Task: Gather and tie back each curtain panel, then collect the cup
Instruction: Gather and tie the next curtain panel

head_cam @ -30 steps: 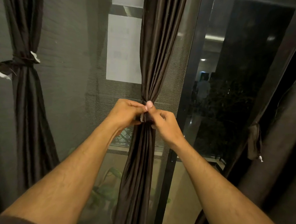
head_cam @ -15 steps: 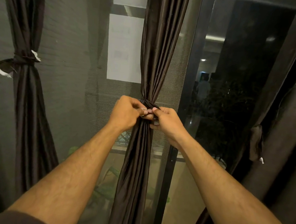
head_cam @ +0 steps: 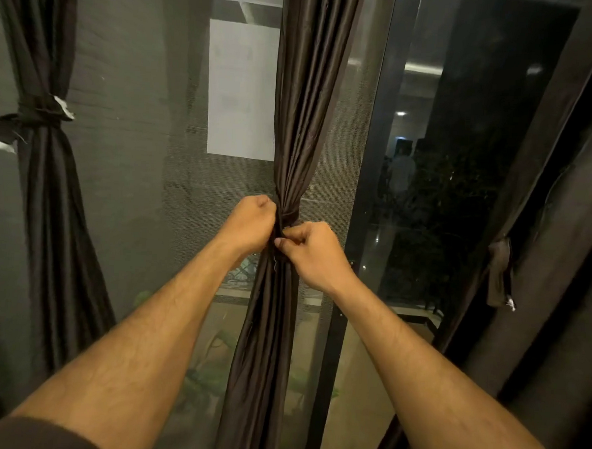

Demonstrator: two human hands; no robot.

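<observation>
Dark sleeve edges are peeking in at the very bottom, and two bare forearms are reaching up from there toward the middle curtain panel, which I'm using as the landmark for everything. Left hand is sitting right against the panel's left side at the cinched waist, fingers clenched into a fist and gripping what looks like one end of the tie band, though the fist is hiding the actual fabric it's got. Right hand is pressing in from the panel's right side, a touch lower, with thumb and curled fingers pinching the other end of the tie, and a thin loose thread is dangling just under that pinch. So both hands are grasping, none released. That panel is gathered into a tight bundle at the hands and is flaring out again below them. Well off to its left, another dark curtain panel is hanging already knotted around its middle, with pale scraps sticking out of the knot. Off to its right, a third dark curtain is hanging by the black door frame with a loose strap drooping on it. Behind the landmark panel a mesh screen and dark glass are showing a pale rectangle and some reflected lights. Can't see the cup anywhere in this view.
</observation>
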